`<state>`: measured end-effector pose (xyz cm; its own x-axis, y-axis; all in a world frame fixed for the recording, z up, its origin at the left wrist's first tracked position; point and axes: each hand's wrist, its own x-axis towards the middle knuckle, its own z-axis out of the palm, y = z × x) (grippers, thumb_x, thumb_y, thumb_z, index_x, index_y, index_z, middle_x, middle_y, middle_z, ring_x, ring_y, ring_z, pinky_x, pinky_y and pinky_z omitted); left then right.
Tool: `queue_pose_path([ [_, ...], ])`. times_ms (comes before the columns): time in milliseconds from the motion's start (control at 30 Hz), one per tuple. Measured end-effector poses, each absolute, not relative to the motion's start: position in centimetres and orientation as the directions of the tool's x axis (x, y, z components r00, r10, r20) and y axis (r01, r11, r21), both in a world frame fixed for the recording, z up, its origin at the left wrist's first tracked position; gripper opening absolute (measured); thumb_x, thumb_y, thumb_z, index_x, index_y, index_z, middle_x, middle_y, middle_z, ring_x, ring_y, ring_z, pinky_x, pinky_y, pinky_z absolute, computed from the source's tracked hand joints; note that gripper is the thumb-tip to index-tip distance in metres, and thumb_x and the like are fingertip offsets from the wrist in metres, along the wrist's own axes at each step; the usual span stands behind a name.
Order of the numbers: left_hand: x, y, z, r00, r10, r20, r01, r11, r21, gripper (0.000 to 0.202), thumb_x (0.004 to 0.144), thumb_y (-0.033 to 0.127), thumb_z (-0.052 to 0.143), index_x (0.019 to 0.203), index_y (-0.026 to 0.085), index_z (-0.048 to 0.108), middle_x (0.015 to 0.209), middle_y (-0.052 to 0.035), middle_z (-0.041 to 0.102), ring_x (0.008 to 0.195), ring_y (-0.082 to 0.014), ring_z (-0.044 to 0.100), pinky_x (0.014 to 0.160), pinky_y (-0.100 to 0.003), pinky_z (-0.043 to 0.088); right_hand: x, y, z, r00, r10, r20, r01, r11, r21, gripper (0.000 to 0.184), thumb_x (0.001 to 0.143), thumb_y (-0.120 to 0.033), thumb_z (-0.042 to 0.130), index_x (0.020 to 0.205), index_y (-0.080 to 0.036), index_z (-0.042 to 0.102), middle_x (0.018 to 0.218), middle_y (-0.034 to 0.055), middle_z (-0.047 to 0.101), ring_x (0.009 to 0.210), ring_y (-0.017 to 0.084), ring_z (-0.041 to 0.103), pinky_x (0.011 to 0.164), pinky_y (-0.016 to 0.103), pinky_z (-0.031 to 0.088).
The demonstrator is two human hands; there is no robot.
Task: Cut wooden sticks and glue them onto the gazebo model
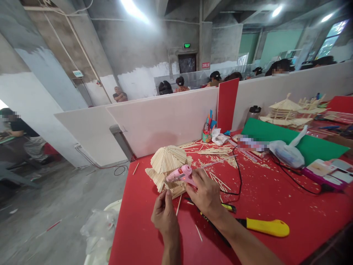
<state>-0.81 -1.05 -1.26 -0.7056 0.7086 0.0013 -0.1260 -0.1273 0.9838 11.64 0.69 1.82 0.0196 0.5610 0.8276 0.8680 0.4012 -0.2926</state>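
Note:
A pink glue gun (179,173) is gripped in my right hand (207,191), its nozzle pointing left at the stick model. The model is a small pavilion (168,160) of pale wooden sticks with a round, cone-like roof over a wider lower roof. In front of its lower edge, my left hand (164,212) is closed, thumb against forefinger; whatever the fingertips hold is too small or hidden to make out. One loose stick (179,205) lies between my hands. Under my right forearm are a yellow-handled tool (267,226) and a yellow and black cutter (228,208), both partly covered.
Loose sticks (215,149) lie behind the model, near a pen cup (206,136). A black cord (241,176) crosses the red table (275,198). At right are a green board (292,141), a plastic bag (286,152) and another stick model (285,108). White partitions (171,121) edge the back.

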Motion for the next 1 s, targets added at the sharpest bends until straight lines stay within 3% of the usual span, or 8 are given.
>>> queue_pose_path([
  [1000,-0.70,-1.07,-1.06,-0.719,0.695,0.013,-0.116,-0.138,0.984,0.026,0.066,0.038,0.075,0.079,0.016,0.076,0.068,-0.0028,0.067,0.073,-0.0216,0.065,0.070,-0.033,0.054,11.57,0.68,1.79,0.022,0.542,0.840,0.865,0.411,-0.288,0.026,0.085,-0.017,0.057,0.109,-0.018,0.065,0.093,0.0070,0.068,0.068,0.016,0.063,0.057,0.025,0.043],
])
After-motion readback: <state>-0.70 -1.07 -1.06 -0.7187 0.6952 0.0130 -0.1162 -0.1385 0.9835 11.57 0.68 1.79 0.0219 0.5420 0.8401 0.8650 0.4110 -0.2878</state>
